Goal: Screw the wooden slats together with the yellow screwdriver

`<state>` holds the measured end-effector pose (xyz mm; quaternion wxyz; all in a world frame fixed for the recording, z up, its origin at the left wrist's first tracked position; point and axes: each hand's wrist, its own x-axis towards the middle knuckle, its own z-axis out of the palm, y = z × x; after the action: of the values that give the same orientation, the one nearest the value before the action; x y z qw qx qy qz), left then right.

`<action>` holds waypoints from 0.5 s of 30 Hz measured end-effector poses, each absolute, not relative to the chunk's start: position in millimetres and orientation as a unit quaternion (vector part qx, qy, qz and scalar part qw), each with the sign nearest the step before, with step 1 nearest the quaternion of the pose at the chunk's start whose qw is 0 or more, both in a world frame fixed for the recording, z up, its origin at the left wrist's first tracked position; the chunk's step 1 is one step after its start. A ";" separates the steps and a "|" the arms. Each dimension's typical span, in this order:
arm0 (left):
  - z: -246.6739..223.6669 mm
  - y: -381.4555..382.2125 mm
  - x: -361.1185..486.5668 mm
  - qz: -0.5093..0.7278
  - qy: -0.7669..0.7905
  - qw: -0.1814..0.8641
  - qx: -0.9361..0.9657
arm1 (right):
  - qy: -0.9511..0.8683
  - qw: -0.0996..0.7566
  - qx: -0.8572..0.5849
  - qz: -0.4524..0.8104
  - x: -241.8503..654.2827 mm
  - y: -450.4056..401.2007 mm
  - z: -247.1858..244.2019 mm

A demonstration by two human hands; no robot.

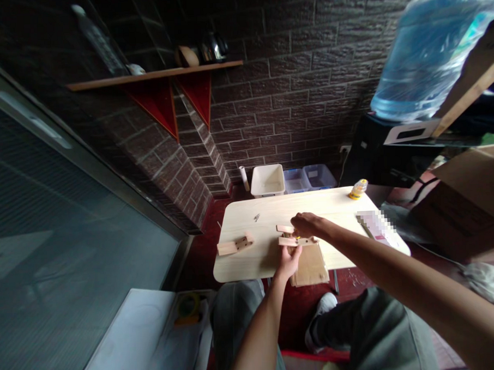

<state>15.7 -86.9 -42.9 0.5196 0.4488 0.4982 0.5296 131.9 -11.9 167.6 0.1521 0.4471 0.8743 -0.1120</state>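
On a light wooden table (pixel 264 206), my left hand (pixel 289 261) grips the near side of a wooden assembly (pixel 288 241) with dark holes. My right hand (pixel 306 224) is closed above its far side; whatever its fingers hold is too small to make out. A bit of yellow shows between the wooden parts, beside my right hand. Under the assembly lies a brown cardboard piece (pixel 310 267) that overhangs the front edge. Another wooden piece with dark holes (pixel 235 245) lies at the table's left. A small pile of metal screws (pixel 256 218) sits behind it.
A yellow-and-clear bottle (pixel 358 189) stands at the back right corner, with a flat package (pixel 375 227) on the right side. Behind the table are a white bin (pixel 268 180) and blue bins (pixel 319 176). A cardboard box (pixel 464 197) is at the right, a water dispenser behind.
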 end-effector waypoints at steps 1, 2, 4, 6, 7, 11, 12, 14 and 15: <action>-42.6 -87.1 15.4 0.530 0.498 0.520 0.449 | 0.870 0.159 0.453 -0.115 131.8 -12.6 168.4; -42.4 -87.3 15.1 0.530 0.498 0.520 0.449 | 0.865 0.166 0.458 -0.117 131.7 -13.6 169.2; -42.9 -87.8 14.5 0.529 0.497 0.520 0.449 | 0.859 0.175 0.466 -0.121 131.3 -16.4 171.1; -44.5 -87.8 14.1 0.529 0.495 0.521 0.452 | 0.856 0.179 0.470 -0.122 131.4 -19.8 172.9; -45.6 -87.6 14.1 0.529 0.493 0.520 0.454 | 0.855 0.179 0.471 -0.122 131.9 -21.3 173.8; -50.5 -85.5 14.7 0.532 0.485 0.517 0.463 | 0.856 0.181 0.468 -0.123 137.2 -24.4 175.7; -51.5 -85.0 14.8 0.532 0.484 0.515 0.466 | 0.857 0.182 0.466 -0.122 138.9 -24.5 175.5; -53.0 -84.5 14.5 0.533 0.483 0.512 0.470 | 0.860 0.181 0.463 -0.117 142.2 -24.2 174.3; -53.5 -84.6 14.1 0.533 0.483 0.511 0.471 | 0.862 0.179 0.461 -0.114 143.4 -24.1 173.4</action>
<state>14.1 -84.6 -53.5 0.5107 0.4713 0.4832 0.5326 143.4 -24.1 173.4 0.1793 0.4611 0.8616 -0.1136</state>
